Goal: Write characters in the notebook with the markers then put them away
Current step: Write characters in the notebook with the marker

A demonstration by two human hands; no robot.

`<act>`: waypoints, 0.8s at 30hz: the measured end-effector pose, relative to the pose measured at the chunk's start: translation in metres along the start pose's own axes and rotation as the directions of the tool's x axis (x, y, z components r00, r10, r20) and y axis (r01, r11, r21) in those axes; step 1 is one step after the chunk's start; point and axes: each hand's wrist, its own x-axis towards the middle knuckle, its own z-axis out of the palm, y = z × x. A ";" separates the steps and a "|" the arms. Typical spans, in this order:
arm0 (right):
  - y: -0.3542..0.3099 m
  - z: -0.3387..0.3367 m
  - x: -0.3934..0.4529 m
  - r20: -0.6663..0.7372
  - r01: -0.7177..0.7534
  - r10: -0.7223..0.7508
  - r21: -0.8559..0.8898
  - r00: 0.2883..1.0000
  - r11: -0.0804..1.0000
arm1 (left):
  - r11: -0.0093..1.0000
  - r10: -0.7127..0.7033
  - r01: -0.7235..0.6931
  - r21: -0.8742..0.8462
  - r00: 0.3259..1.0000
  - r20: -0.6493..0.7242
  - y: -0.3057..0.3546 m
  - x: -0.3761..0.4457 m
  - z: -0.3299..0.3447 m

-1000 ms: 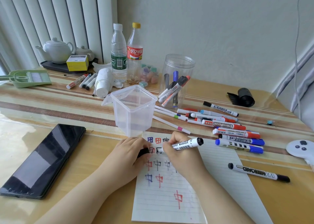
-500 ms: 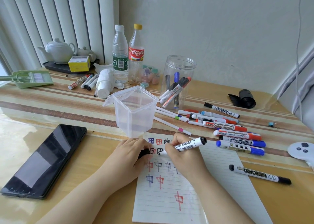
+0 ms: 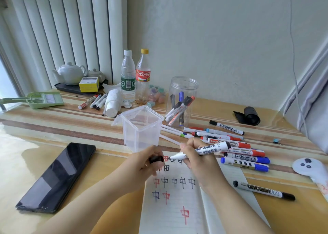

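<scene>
The right hand [image 3: 197, 159] grips a white whiteboard marker with black print [image 3: 204, 149], its barrel reading "ARD MARKER", with the bare tip at the top lines of the lined white notebook page [image 3: 177, 209]. The left hand [image 3: 142, 164] pinches the marker's black cap [image 3: 156, 159] just beside that tip. The notebook lies at the near edge of the tabletop [image 3: 106, 171], and carries rows of red, blue and black characters, several of them "中" and "田".

Right of the page lies a black-capped marker printed "WHITEBOARD" [image 3: 264, 191]. A loose heap of red, blue and black capped markers [image 3: 236, 148] lies behind the right hand. Behind that, a clear round plastic jar [image 3: 182, 99] holds more markers. A clear square plastic tub [image 3: 142, 127] stands behind the left hand. Near the far edge stand a clear bottle with a red cola label [image 3: 142, 75] and a green-labelled water bottle [image 3: 128, 77].
</scene>
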 end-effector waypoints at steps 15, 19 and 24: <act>-0.005 -0.006 -0.011 0.033 0.010 -0.011 0.027 0.999 1.000 | 0.996 0.019 -0.030 0.086 0.993 0.119 0.033 -0.003 0.009; -0.002 -0.007 -0.013 0.042 -0.029 0.026 0.063 0.999 0.998 | 0.994 0.036 -0.052 0.091 0.986 0.163 0.038 -0.005 0.013; 0.001 -0.005 -0.016 0.048 -0.066 0.061 0.093 0.997 0.994 | 0.976 0.147 -0.163 0.147 0.983 0.110 0.041 0.000 0.017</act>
